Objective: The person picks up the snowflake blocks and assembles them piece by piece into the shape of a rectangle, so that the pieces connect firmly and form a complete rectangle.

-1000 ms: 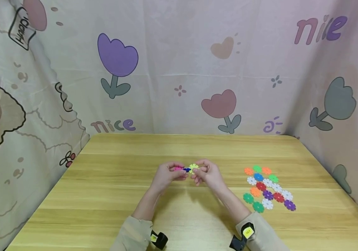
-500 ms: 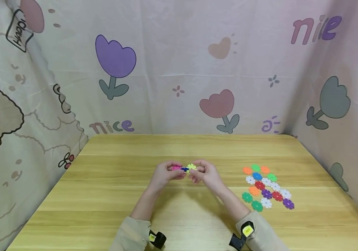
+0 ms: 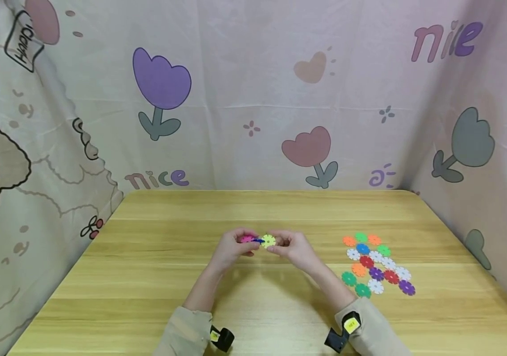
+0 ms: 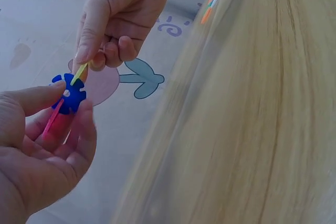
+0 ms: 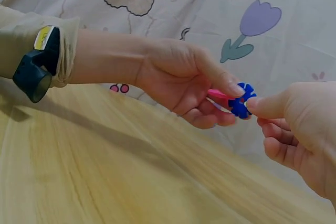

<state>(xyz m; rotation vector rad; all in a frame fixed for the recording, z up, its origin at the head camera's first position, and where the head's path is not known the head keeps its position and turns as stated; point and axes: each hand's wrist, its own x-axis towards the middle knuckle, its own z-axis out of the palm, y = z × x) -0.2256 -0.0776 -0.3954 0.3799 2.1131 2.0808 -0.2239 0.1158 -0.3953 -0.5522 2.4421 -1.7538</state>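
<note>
Three notched plastic snowflake discs are joined in a row between the hands, above the table. My left hand (image 3: 230,249) grips the pink disc (image 3: 247,239) and its thumb lies against the blue disc (image 4: 75,98). In the left wrist view the blue disc faces the camera, with the pink and yellow ones edge-on in its slots. At the right end, the yellow disc (image 3: 268,241) is pinched by thumb and fingers of my right hand (image 3: 297,251). The right wrist view shows the blue disc's face, while the right thumb covers most of the yellow one.
Several loose discs in orange, green, white, red, blue and purple lie flat on the right of the wooden table (image 3: 147,277), among them a red disc (image 3: 391,276) and a purple disc (image 3: 406,288). A printed curtain (image 3: 235,59) hangs behind.
The right fingers have shifted on the yellow disc, and more of its face shows now. The left hand keeps its hold. The head view has drifted slightly.
</note>
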